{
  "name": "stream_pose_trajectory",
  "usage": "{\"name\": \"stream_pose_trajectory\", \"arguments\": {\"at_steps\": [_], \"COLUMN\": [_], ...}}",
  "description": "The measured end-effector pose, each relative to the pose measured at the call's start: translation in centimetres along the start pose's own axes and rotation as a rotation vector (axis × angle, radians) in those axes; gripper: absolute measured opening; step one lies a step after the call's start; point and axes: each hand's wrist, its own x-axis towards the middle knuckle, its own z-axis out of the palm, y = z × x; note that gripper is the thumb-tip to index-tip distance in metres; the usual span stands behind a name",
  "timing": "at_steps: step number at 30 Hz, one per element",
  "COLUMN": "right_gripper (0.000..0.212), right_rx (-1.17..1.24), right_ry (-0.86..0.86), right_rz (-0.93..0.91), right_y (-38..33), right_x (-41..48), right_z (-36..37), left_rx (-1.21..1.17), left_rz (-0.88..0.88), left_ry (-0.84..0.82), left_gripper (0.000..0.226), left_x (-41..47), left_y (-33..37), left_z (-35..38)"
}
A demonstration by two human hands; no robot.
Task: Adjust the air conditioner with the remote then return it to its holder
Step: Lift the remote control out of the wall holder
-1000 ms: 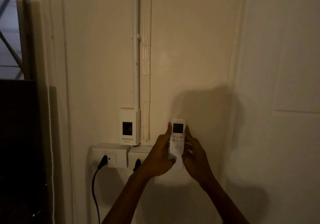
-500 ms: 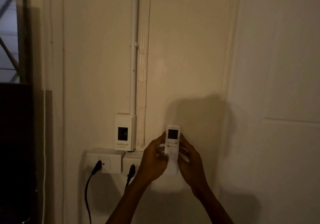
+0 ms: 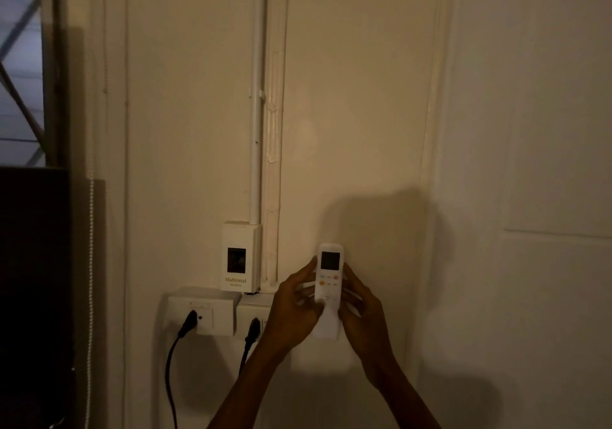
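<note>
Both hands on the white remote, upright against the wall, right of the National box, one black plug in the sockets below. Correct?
Not quite: the head view shows two black plugs in the sockets, not one. The rest holds: left hand and right hand both hold the white remote upright against the wall, right of the National box.

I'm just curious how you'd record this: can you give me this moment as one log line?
stage: remote in hand | left hand: holds remote, thumb on buttons | right hand: holds its right side | holder: cannot tell | nearby: wall sockets, two plugs in
</note>
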Motion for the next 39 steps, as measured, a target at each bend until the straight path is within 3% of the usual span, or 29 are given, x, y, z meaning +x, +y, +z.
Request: {"name": "stream_pose_trajectory", "arguments": {"at_steps": [19, 39], "right_gripper": [0.045, 0.044], "right_rx": [-0.005, -0.047], "right_ry": [0.027, 0.065], "right_rz": [-0.064, -0.350], "right_y": [-1.0, -8.0], "right_x": [0.4, 4.3], "right_z": [0.2, -0.9], "left_rx": [0.013, 0.068], "left_rz": [0.084, 0.328], "left_ry": [0.049, 0.131], "left_gripper": [0.066, 0.078], "left_x": [1.4, 4.0], "left_y": [-1.1, 5.1], "left_z": [0.1, -0.6]}}
